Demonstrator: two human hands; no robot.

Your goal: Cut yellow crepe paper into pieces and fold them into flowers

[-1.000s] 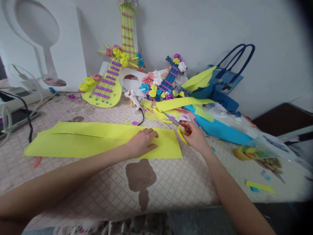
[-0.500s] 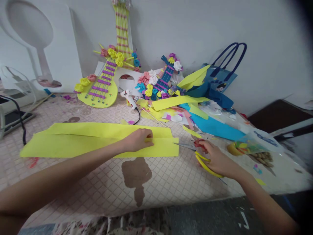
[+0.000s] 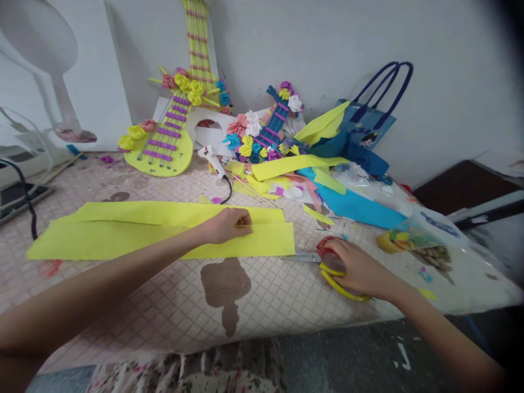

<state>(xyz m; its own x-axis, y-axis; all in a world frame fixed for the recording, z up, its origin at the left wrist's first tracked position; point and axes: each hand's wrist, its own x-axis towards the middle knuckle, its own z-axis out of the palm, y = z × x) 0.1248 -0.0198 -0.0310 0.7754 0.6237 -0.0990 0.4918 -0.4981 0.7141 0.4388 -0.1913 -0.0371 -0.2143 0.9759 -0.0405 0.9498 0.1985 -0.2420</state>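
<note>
A long yellow crepe-like sheet (image 3: 123, 240) lies lengthwise on the table, its back part forming a second layer with a dark gap between. My left hand (image 3: 227, 225) rests near its right end, fingertips pinched on the layer's edge. In my right hand (image 3: 355, 266) is a pair of scissors (image 3: 308, 257) with one red and one yellow handle loop. The blades point left, at the sheet's front right corner; whether they are apart is hard to tell.
Behind the sheet are a glue gun (image 3: 213, 161), a yellow paper guitar (image 3: 172, 155), a smaller blue guitar (image 3: 275, 128) with paper flowers, and coloured scraps (image 3: 298, 165). A blue bag (image 3: 370, 123) stands against the wall. A plastic cup (image 3: 393, 240) lies at right beside peanuts (image 3: 436, 255).
My right hand has brought the scissors left and down, from beside the sheet's right end to its front corner. The left hand keeps its pinch. The whole view has shifted slightly.
</note>
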